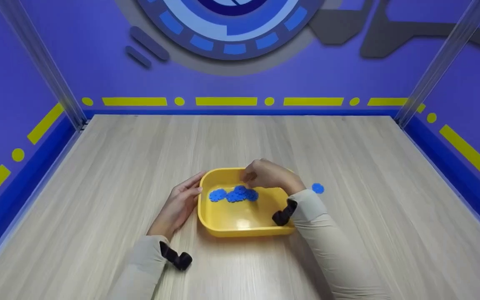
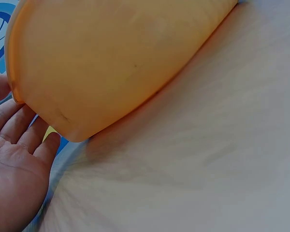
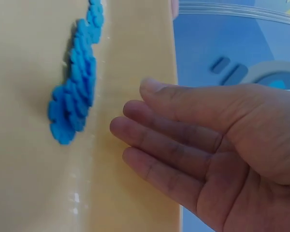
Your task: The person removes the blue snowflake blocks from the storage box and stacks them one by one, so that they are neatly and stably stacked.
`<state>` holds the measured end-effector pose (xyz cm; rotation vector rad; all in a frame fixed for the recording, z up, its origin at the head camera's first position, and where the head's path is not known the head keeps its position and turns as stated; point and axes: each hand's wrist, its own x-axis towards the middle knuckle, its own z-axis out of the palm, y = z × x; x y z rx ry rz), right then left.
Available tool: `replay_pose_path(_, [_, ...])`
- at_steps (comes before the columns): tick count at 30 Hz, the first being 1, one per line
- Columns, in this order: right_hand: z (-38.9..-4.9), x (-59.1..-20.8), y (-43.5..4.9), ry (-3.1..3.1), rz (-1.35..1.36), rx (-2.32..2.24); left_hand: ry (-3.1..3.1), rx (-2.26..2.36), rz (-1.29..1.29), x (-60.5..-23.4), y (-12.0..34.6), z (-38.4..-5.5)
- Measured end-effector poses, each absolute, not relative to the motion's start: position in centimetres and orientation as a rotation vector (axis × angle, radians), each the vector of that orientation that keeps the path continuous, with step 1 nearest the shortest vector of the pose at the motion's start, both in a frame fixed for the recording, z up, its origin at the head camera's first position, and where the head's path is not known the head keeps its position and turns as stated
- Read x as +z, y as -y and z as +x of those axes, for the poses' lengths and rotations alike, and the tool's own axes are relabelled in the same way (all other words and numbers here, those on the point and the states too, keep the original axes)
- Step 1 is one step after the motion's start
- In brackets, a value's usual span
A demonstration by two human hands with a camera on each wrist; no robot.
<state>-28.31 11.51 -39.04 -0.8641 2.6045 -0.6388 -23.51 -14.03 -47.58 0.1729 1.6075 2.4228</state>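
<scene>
My left hand rests at about 9 to 10 o'clock on the yellow plastic tub, fingers fairly straight and slightly spread along the outer wall, thumb near the rim; how firmly it presses I cannot tell. My right hand reaches over the rim at about 1 o'clock, fingertips pointing down inside — in the right wrist view the fingers lie loose, a little bent and slightly apart, thumb beside them, pinching nothing that I can see. The tub sits on the pale wood-grain tabletop straight ahead of me, a little below the middle of my view. In it, toward 11 to 12 o'clock, lies an overlapping pile of blue flower-shaped discs, stretching toward 9 o'clock, with its other end near my right fingertips but apart from them. One more loose blue disc lies flat on the tabletop outside the tub, toward 3 o'clock, just beyond my right wrist. My beige sleeves come in from 7 and 5 o'clock, each with a black wrist mount at the cuff. Past the table's edge, at 12 o'clock, stands a blue-violet wall with yellow bars and dots and a round emblem, framed by metal posts at 10 and 2 o'clock
</scene>
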Motion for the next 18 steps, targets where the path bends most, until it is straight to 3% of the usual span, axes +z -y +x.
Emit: replay_pose_path(18, [-28.0,-39.8,-9.6,-2.549,-0.703,-0.513,-1.591,2.434,0.154,-47.6,14.0,-23.6])
